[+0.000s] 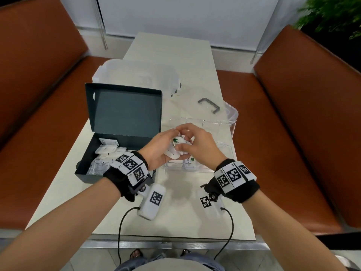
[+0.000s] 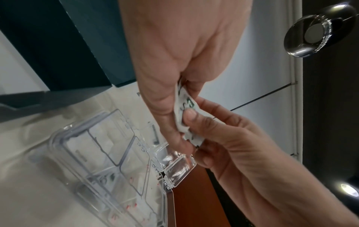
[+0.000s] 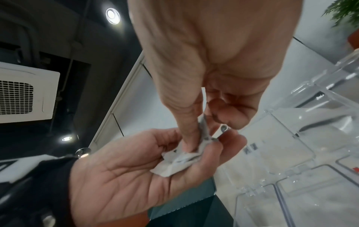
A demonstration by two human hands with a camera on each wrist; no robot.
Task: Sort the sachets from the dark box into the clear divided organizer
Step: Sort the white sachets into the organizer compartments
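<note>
The dark box [image 1: 86, 176] stands open at the table's left, its lid upright, with several white sachets [image 1: 107, 151] lying inside. Just right of it is the clear divided organizer [image 1: 226, 128], and one green-printed sachet [image 1: 190, 160] lies in a near compartment. Both hands meet above the organizer. My left hand [image 1: 158, 146] cups a small bunch of white, green-printed sachets [image 1: 176, 148] in its curled fingers. My right hand [image 1: 196, 140] pinches that same bunch [image 2: 184, 107] between thumb and fingers. From the right wrist the bunch [image 3: 174, 162] rests across the left hand's [image 3: 126, 176] fingers.
The organizer's clear lid with a grey handle [image 1: 209, 105] lies open behind it. A frosted plastic container [image 1: 136, 75] stands behind the dark box. Brown benches [image 1: 293, 114] flank the narrow table. A white tagged device [image 1: 153, 201] and cables lie near the front edge.
</note>
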